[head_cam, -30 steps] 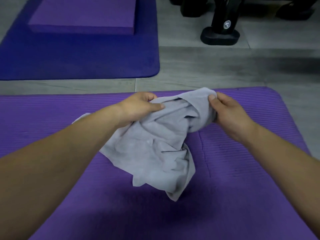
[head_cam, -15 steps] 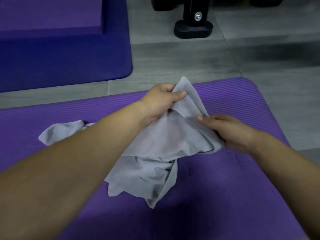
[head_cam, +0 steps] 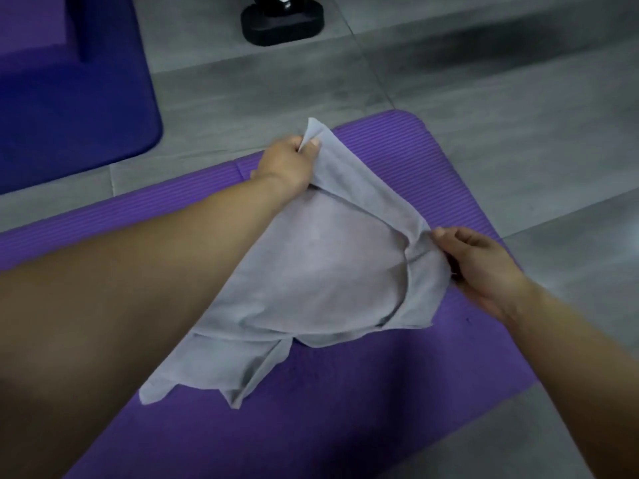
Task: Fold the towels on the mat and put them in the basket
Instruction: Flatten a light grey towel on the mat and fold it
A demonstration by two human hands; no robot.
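On the purple mat [head_cam: 345, 416], near its far right corner, you have one grey towel [head_cam: 321, 271]. It is partly opened out, and its lower end lies in loose overlapping layers on the mat. Its upper edge runs as a turned-over band between your two hands.

Your left hand [head_cam: 287, 164] reaches across to the far corner of the towel and pinches it between thumb and curled fingers, so the corner tip stands up above the knuckles. Your right hand [head_cam: 480, 267] grips the towel's right edge, thumb on top and fingers curled under the cloth. Both hands are clamped on this one towel, and your left forearm covers its left side.

Beyond the mat is grey tiled floor [head_cam: 484, 98]. One blue mat [head_cam: 69, 108] lies at the far left with one purple pad [head_cam: 31, 25] on it. One black base [head_cam: 281, 24] stands on the floor at the top edge.
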